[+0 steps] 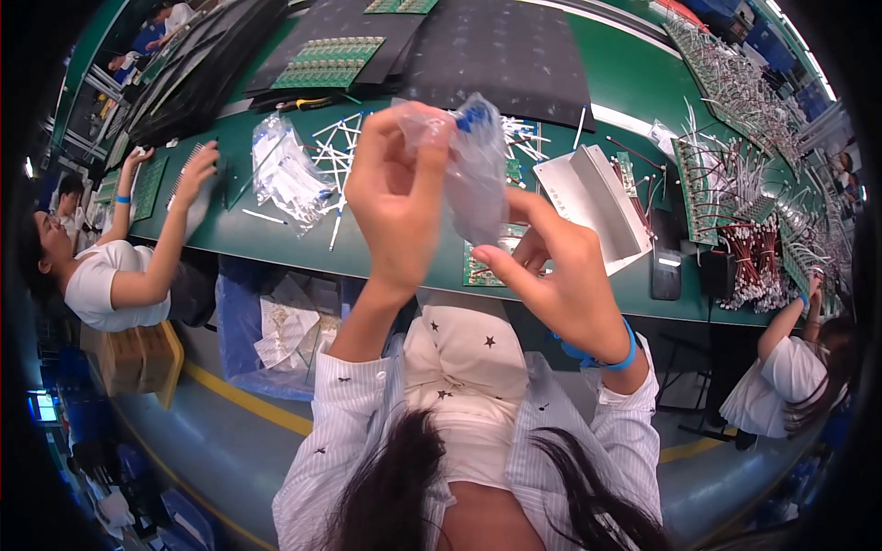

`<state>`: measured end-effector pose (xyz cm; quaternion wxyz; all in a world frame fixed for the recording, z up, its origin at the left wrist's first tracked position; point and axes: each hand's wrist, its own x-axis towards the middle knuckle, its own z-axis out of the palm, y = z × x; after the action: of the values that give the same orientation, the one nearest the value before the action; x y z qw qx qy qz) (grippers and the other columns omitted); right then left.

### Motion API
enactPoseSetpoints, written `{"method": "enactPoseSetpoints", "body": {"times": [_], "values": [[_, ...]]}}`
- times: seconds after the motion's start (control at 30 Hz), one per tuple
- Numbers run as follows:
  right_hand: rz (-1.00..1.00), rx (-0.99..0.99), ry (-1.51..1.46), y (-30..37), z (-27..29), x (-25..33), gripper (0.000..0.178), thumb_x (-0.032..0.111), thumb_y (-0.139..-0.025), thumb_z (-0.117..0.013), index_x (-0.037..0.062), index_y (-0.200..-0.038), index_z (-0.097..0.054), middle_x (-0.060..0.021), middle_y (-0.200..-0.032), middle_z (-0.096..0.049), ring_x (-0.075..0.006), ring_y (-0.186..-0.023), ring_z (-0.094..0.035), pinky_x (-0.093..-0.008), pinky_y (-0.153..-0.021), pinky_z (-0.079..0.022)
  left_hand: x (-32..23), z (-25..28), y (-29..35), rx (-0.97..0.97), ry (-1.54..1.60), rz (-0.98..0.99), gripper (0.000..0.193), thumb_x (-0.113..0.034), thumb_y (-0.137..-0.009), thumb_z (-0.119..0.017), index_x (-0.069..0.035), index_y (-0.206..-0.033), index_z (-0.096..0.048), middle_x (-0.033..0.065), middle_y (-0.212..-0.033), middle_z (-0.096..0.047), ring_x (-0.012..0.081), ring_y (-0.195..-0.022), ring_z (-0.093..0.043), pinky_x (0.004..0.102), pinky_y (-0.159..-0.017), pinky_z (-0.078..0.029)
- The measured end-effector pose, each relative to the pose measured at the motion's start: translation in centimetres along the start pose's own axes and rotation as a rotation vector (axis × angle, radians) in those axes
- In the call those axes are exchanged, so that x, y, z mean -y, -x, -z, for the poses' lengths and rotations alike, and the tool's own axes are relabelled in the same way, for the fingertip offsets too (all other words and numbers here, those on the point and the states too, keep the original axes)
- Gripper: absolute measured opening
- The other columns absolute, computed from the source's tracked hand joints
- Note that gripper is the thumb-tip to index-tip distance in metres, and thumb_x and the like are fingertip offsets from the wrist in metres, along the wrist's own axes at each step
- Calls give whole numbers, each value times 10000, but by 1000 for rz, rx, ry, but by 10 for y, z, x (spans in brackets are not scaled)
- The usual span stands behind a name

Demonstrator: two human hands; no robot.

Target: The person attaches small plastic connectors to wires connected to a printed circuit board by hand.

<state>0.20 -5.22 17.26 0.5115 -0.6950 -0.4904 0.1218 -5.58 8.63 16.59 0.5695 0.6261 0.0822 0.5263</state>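
Note:
A clear plastic bag [478, 174] with blue ends of small parts showing near its top hangs over the bench. My left hand [395, 174] is closed on the bag's upper left side, fingers curled into the film. Beside the bag's lower end is my right hand [570, 266], thumb and fingers apart and curved toward it. Whether its fingertips touch the film I cannot tell. Below lie white tubes with blue ends [338, 151], loose on the bench, and a second clear bag [280, 165] full of similar pieces. A green circuit board [487, 271] sits partly behind my right hand.
A white metal tray [593, 207] and a dark phone [666, 266] are at right. Wired boards [744, 197] line the far right. Pliers [308, 104] and a board panel [331, 62] lie at the back. Co-workers sit left [119, 266] and right [781, 386]; a blue-lined bin [243, 340] stands below.

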Motion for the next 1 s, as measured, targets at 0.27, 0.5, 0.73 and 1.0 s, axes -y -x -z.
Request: {"method": "enactPoseSetpoints", "body": {"times": [0.27,0.5,0.73,1.0], "values": [[-105,23,-158,16,14,-7,121,44,-782,-597,-30,-744,-508,-85,-542,-461,-116,-449,-402,-252,-435,-337,-24,0,9,371,296,164,538,-65,-792,-621,-2,-1252,-348,100,-968,-562,125,-928,-527,230,-788,-434],[-42,-9,-180,23,12,-14,111,54,-790,-591,-32,-756,-530,-77,-548,-464,-116,-465,-402,-252,-449,-337,-29,-12,13,471,288,209,603,-310,-776,-651,48,-1209,-430,178,-1043,-583,171,-885,-584,282,-772,-475],[-27,-14,-284,28,12,-8,71,22,-780,-584,-44,-803,-569,-94,-627,-534,-122,-540,-487,-255,-509,-384,-34,-9,22,501,278,336,573,-349,-792,-634,76,-1143,-478,168,-927,-622,172,-828,-603,290,-738,-491],[-63,-15,-410,31,7,-15,104,-4,-776,-576,-44,-870,-594,-97,-695,-583,-123,-598,-528,-247,-565,-425,-21,-8,36,482,280,404,630,-410,-777,-631,79,-1141,-473,155,-946,-606,199,-885,-595,317,-779,-485]]}}
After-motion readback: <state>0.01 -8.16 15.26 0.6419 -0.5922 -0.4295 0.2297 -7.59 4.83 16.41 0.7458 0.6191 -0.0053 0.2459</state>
